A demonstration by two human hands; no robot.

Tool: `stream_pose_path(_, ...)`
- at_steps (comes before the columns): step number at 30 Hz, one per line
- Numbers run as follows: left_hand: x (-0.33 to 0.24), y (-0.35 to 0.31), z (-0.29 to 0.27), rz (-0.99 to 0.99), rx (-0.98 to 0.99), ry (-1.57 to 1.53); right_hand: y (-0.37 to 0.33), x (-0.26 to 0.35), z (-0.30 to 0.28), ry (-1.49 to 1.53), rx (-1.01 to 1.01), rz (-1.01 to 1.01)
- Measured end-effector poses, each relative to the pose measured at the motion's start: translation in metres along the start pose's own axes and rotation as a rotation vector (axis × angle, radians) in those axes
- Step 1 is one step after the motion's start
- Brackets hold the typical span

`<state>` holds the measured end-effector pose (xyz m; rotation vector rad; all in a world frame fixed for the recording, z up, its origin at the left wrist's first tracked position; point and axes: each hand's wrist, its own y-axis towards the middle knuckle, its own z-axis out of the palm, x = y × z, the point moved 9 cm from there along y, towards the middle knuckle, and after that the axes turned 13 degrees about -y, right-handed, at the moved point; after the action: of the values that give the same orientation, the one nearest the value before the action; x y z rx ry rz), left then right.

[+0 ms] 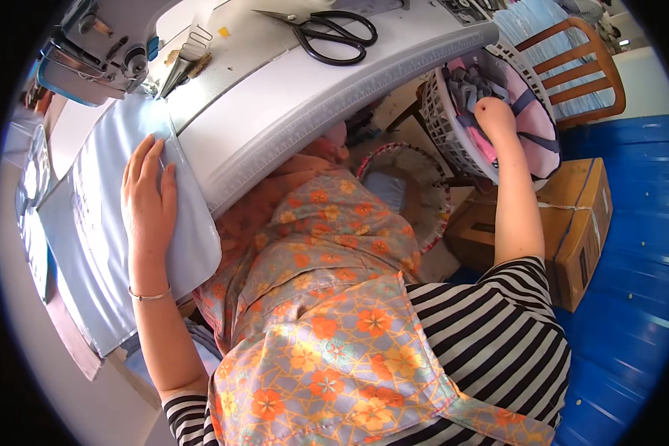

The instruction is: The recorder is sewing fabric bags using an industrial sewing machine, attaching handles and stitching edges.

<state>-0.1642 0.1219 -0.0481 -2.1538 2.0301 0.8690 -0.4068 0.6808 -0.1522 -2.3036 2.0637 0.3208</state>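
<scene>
My left hand (149, 204) lies flat on a pale blue piece of fabric (100, 245), fingers stretched out. The fabric stretches from under the sewing machine (100, 56) over the table's front edge, and one rounded corner hangs down beside my apron. My right hand (495, 119) reaches into a white plastic basket (442, 123) on the right. Its back faces up and its fingers are hidden, down among grey strips of cloth (464, 85). Pink cloth (539, 119) with dark straps lines the same basket.
Black-handled scissors (327, 37) lie on the white table (275, 97), behind its ruler-marked front edge. Near the machine are small metal tools (186, 63). A round basket (431, 223) sits below the table. At right are a cardboard box (565, 238) and a wooden chair (583, 63).
</scene>
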Motion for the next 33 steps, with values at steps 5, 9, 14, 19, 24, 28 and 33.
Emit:
stream_pose_path(5, 0.003, -0.002, 0.002, 0.003, -0.006, -0.004, 0.005, -0.020, -0.036, 0.128, -0.143, 0.085)
stream_pose_path(9, 0.001, 0.002, 0.004, 0.024, -0.011, -0.014, 0.006, -0.096, -0.064, 0.933, -0.326, 0.305)
stream_pose_path(14, -0.002, 0.000, -0.005, 0.015, -0.021, -0.004, -0.031, -0.032, -0.206, 1.165, -0.633, 0.102)
stream_pose_path(19, -0.130, -0.014, -0.034, 0.291, -0.056, -0.528, -0.106, 0.195, -0.297, 0.625, -0.606, -0.697)
stream_pose_path(24, -0.149, -0.010, -0.062, 0.260, 0.055, -0.600, -0.144, 0.314, -0.310, 1.058, -0.338, -1.074)
stream_pose_path(28, 0.006, -0.031, -0.130, -0.262, -0.256, -0.714, -0.099, 0.353, -0.257, 1.230, 0.233, -0.858)
stream_pose_path(33, 0.171, -0.071, -0.218, -0.418, -0.490, -0.449, -0.069, 0.411, -0.216, 1.153, 0.382, -0.863)
